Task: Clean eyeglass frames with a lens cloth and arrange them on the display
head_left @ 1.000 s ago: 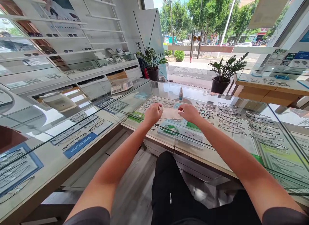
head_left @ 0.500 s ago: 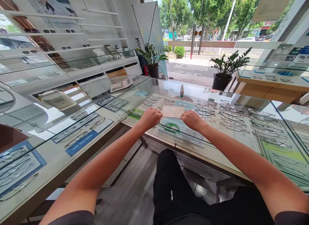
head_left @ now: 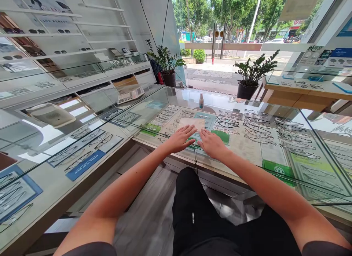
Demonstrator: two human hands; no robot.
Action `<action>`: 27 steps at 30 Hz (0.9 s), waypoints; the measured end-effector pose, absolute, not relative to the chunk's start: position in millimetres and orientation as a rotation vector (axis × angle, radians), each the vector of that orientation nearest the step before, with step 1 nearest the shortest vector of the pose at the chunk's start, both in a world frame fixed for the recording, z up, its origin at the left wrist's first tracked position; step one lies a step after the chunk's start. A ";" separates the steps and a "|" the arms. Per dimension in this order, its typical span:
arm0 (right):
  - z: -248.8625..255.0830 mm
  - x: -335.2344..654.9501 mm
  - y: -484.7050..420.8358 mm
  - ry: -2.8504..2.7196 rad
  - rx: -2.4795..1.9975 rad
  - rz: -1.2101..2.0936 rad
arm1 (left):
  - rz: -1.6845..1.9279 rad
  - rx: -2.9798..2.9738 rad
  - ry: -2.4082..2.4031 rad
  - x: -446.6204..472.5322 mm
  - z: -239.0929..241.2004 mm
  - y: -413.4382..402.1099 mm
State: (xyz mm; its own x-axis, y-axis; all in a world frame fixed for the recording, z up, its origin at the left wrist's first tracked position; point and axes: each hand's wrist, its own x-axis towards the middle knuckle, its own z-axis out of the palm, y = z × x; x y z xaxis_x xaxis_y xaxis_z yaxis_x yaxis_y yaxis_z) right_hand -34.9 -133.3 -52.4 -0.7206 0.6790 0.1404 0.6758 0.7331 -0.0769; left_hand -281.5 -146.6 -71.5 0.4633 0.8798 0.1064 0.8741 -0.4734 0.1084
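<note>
Head view: a person seated at a glass tabletop (head_left: pixel 249 150) in an optician's shop lays both palms down on the glass, on the near side of a small spray bottle (head_left: pixel 201 101) that stands towards the window. A pale cloth (head_left: pixel 192 123) lies flat between the spray bottle and the hands, well short of the bottle and just beyond the fingertips. Its long axis runs side to side, across the line of the forearms. The left hand (head_left: pixel 180 138) is the nearer of the two: its spread fingers (head_left: pixel 189 130) reach the cloth's near edge, though whether they rest on the fabric or stop just shy of it cannot be told. The right hand (head_left: pixel 211 144) lies just beside the left, a little further from the bottle, its fingertips angled in towards the cloth's near right corner but apart from it. Both hands are flat and splayed, gripping nothing. Rows of spectacle frames (head_left: pixel 258 129) sit under the glass to the right of the bottle, a calculator (head_left: pixel 130 95) rests well to its left, and a potted plant (head_left: pixel 251 78) stands beyond it to the right.
</note>
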 end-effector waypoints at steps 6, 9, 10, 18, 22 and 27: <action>-50.8 -31.5 -134.9 -2.743 -1.027 -0.011 | 0.247 2.645 1.589 -273.7 -61.2 -144.8; -43.8 -25.2 -140.7 -2.737 -1.031 -0.008 | 0.272 2.635 1.578 -267.6 -55.8 -143.1; -41.0 -21.6 -146.2 -2.727 -1.029 -0.005 | 0.275 2.633 1.582 -265.4 -54.7 -143.0; -98.2 39.6 -248.5 -2.308 -0.865 0.691 | 0.224 2.508 1.766 -248.4 -52.2 -152.8; -196.5 92.5 -274.7 -1.150 -1.331 1.703 | 0.213 2.493 1.784 -242.0 -47.8 -155.9; -275.1 181.9 -273.9 -0.480 -1.522 1.681 | 0.293 2.509 1.839 -229.1 -37.3 -145.9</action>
State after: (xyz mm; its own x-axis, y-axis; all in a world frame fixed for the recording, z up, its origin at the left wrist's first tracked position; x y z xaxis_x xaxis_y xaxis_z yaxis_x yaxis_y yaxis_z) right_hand 181.9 -273.9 -275.1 0.0447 0.7602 -0.6481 -0.3035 -0.6078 -0.7338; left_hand -229.1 -145.9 -37.3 0.2897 0.9468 0.1405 0.9435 -0.3071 0.1241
